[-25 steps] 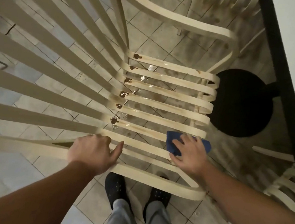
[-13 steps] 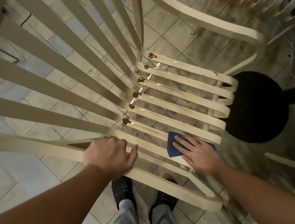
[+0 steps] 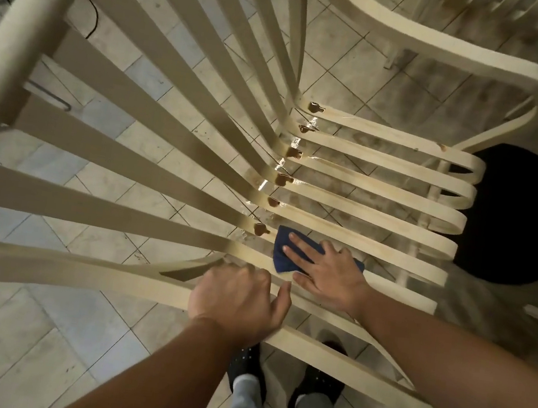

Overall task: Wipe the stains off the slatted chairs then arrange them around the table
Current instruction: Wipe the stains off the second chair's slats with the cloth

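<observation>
**Cloth pressed flat on the chair seat**

The slatted chair (image 3: 422, 40) stands on a tiled floor (image 3: 33, 343). The right hand (image 3: 330, 274) lies with fingers spread flat on a blue cloth (image 3: 283, 252), pressing it onto the seat slats nearest the chair's near arm, close to the bend into the back. The left hand (image 3: 239, 303) curls round that near arm, its thumb pointing toward the cloth. Brown stains (image 3: 284, 180) dot the bend of the seat slats. A black disc (image 3: 518, 218) lies beyond the chair's front edge.
</observation>
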`<state>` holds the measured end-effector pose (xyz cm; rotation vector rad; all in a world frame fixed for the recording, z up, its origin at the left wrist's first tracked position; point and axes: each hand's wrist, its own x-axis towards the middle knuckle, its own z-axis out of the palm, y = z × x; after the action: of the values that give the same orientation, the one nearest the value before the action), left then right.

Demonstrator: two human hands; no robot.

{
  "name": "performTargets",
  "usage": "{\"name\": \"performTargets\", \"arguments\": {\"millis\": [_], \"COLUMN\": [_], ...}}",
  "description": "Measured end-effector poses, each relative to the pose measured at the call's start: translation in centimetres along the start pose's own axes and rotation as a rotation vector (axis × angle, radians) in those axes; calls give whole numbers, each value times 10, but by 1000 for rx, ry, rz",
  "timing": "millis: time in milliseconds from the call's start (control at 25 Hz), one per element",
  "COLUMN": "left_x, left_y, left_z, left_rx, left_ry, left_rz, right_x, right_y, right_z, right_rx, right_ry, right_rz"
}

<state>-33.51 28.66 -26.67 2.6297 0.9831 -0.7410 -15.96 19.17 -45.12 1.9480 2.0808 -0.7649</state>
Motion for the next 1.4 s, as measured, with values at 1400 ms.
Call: {"name": "performTargets", "arguments": {"millis": [1400], "left_x": [5], "left_y": [-2], "left_z": [2], "left_rx": [-14], "left_ry": [-18], "left_rz": [11], "right_x": [33], "right_y": [-26], "right_z": [-15], "right_rx": [-3], "right_ry": [-37], "right_rz": [66]}}
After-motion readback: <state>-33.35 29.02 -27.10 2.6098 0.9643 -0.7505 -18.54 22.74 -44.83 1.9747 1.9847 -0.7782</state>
